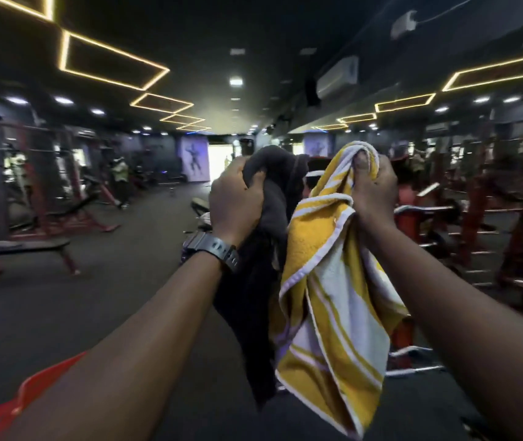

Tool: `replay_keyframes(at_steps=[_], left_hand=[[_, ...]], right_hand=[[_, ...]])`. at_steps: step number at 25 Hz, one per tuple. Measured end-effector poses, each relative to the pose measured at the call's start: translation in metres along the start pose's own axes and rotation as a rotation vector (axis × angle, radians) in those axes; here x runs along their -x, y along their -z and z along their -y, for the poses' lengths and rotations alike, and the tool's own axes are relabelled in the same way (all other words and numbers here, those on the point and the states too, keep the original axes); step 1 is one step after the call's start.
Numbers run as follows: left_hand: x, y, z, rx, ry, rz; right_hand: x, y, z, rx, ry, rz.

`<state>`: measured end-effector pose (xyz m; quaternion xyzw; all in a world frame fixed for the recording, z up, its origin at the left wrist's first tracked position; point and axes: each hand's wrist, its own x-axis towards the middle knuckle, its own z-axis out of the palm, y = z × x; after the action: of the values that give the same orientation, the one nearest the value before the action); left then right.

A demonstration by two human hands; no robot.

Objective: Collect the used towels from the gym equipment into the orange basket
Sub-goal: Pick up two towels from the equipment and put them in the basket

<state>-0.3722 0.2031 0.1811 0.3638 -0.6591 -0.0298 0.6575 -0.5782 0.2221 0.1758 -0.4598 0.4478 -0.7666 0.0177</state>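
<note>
Head view. Both arms are raised in front of the camera, hands at about the same height and near one another.

The left hand (236,198) has its grip closed tight around the bunched top of a dark grey, soft cloth towel (263,249), which hangs straight down from the fist. A black plastic digital wristwatch (214,248) sits on the left wrist.

The right hand (373,189) has its grip closed on the gathered top edge of a yellow and white striped terry towel (327,297). This towel hangs just right of the dark one, the two touching along their inner edges.

An orange plastic basket (40,393) shows in part at the near left corner, below the left forearm; only its rim and a corner are visible.

A black padded flat bench on a red frame (24,246) stands on the dark floor (120,281) at the left. Red-framed weight machines (489,218) line the right side, blurred.
</note>
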Motion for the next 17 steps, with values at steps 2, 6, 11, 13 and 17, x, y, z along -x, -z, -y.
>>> replay_keyframes(at_steps=[2,6,11,13,17], left_hand=[[-0.016,0.044,0.034,-0.091,0.019,-0.039],[-0.034,0.120,0.099,-0.240,0.061,-0.130],[-0.052,0.197,0.178,-0.540,0.113,-0.235],[-0.058,0.216,0.200,-0.627,0.148,-0.258],[-0.068,0.240,0.241,-0.719,0.180,-0.280]], right_hand=[[0.013,-0.056,-0.007,-0.043,-0.022,0.048],[0.040,-0.166,-0.022,-0.106,-0.064,0.187],[0.076,-0.299,-0.042,-0.286,-0.088,0.389],[0.084,-0.341,-0.049,-0.328,-0.085,0.449],[0.104,-0.420,-0.069,-0.351,-0.079,0.585]])
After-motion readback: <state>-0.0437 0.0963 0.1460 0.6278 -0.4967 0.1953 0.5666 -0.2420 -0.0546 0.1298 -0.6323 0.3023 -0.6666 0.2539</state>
